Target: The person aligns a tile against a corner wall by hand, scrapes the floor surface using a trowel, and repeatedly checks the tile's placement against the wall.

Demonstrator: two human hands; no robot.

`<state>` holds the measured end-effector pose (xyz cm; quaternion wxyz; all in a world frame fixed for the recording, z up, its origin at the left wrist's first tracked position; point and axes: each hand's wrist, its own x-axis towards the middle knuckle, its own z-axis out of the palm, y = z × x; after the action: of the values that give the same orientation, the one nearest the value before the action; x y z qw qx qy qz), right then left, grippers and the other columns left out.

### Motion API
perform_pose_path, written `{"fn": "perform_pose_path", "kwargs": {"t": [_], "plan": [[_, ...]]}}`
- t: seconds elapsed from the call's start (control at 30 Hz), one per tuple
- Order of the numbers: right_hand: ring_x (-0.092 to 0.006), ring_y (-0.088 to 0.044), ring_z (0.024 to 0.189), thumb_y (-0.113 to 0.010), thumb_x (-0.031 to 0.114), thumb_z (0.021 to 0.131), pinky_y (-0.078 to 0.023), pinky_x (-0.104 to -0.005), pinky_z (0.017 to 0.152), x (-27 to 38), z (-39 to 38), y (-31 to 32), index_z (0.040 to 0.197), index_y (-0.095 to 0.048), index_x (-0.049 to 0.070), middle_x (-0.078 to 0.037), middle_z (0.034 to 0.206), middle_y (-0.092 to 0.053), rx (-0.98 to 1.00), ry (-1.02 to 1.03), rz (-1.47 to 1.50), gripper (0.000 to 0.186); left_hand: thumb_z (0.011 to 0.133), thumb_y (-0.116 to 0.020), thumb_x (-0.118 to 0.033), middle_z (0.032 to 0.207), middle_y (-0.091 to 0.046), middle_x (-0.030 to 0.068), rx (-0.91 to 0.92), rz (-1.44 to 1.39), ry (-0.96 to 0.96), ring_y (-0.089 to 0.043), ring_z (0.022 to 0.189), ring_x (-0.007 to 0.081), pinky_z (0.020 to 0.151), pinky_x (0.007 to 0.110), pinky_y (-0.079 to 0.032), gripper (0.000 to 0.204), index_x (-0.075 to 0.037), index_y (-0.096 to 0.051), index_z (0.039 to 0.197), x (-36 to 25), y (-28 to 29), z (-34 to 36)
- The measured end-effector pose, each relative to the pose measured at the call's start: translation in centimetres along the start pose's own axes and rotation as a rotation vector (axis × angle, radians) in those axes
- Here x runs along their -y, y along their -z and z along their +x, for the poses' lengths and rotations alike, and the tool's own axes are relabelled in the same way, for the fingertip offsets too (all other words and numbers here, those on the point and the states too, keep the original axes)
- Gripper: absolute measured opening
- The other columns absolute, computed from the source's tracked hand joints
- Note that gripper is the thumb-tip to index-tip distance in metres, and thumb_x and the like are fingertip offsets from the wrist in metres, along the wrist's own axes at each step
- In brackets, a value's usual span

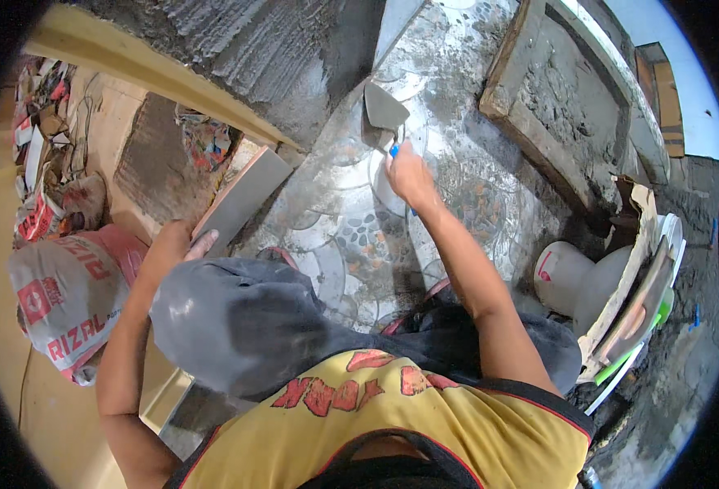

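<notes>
My left hand [173,251] grips the lower end of a flat grey tile [244,198] with a reddish edge, held tilted beside my left knee. The thumb lies on the tile's grey face; the other fingers are mostly hidden behind it. My right hand [411,175] is wrapped round the handle of a trowel [386,106], reaching out over the patterned floor [359,232]. A bit of blue shows on the handle by my fingers. The trowel's grey blade points away from me, near the edge of a grey surface with ridged marks [237,41].
At the far right stands a wooden-sided trough [538,167] of wet grey mortar. White rounded containers [556,277] and torn cardboard [616,285] sit by my right knee. On the left are a filled sack [74,297], a pale yellow ledge [164,69] and piled scraps [50,122].
</notes>
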<state>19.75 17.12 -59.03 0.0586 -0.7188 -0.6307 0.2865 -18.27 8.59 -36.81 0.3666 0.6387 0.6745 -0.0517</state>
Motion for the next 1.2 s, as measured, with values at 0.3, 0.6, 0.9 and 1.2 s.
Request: {"fn": "perform_pose_path", "kwargs": {"t": [0.3,0.6,0.9,1.2], "plan": [[-0.0509,-0.064,0.088,-0.054,0.031,0.095,-0.050,-0.0576,0.080,-0.1,-0.9,-1.9,0.111,-0.047,-0.005,-0.033,0.091,-0.066,0.014,0.003,0.002,0.040,0.089,-0.062,-0.033,0.082,-0.062,0.0322,-0.021,0.048,-0.074,-0.064,0.080,0.0458,0.076,0.049,-0.048,0.045,0.005,-0.064,0.112,1.9,-0.4,0.9],[-0.0492,-0.064,0.094,-0.053,0.032,0.094,-0.049,-0.0563,0.085,0.2,-0.1,-3.0,0.114,-0.048,-0.008,-0.035,0.098,-0.065,0.057,-0.007,0.081,0.045,0.089,-0.063,-0.034,0.079,-0.060,0.0329,-0.039,0.059,-0.042,-0.063,0.078,0.0469,0.073,0.049,-0.048,0.045,0.007,-0.064,0.107,-0.2,0.2,0.7],[-0.0526,-0.063,0.093,-0.052,0.036,0.095,-0.049,-0.0583,0.084,1.0,1.7,-2.0,0.112,-0.049,-0.007,-0.036,0.095,-0.064,0.011,-0.032,0.081,0.046,0.089,-0.062,-0.035,0.075,-0.059,0.0314,0.006,0.032,0.012,-0.063,0.073,0.0454,0.071,0.049,-0.047,0.045,0.006,-0.063,0.107,0.3,-0.1,0.5],[-0.0517,-0.064,0.090,-0.052,0.037,0.096,-0.049,-0.0579,0.082,-0.3,0.6,-2.9,0.112,-0.049,-0.007,-0.034,0.094,-0.065,0.002,-0.006,0.058,0.046,0.089,-0.061,-0.035,0.082,-0.062,0.0315,0.024,0.002,0.003,-0.064,0.080,0.0454,0.077,0.049,-0.048,0.048,0.006,-0.062,0.114,-0.6,0.1,0.2]]}}
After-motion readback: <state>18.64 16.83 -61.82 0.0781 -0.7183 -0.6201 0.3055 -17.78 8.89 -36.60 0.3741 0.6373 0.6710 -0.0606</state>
